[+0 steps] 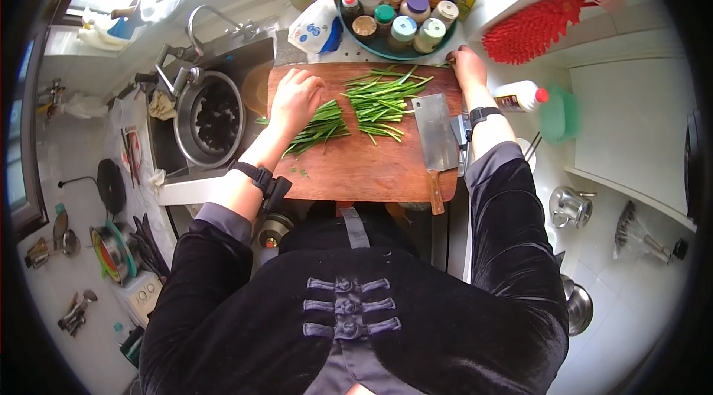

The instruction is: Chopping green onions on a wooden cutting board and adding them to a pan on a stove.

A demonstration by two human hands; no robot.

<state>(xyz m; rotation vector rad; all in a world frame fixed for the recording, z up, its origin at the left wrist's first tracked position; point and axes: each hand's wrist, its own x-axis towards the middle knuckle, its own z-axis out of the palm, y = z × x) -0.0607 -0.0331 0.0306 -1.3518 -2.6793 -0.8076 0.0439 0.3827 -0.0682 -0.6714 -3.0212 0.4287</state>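
On a wooden cutting board (pixel 384 172) lie two heaps of cut green stalks: one in the middle (pixel 384 97), one to its left (pixel 323 127). My left hand (pixel 298 97) is over the board's left side, beside the left heap, its fingers bent; whether they touch or hold a stalk cannot be told. At the board's far right corner my right hand (pixel 467 65) has its fingertips pinched on a small green piece (pixel 445 65). A cleaver (pixel 435 136) with a wooden handle lies flat on the board's right side, its handle towards me.
Behind the board stands a round tray (pixel 384 54) of seasoning jars and bottles, with a white and blue bag (pixel 315 27) beside it. A metal bowl (pixel 239 122) with dark contents sits in the sink at left. Right of the board lies a white bottle with a red cap (pixel 521 96).
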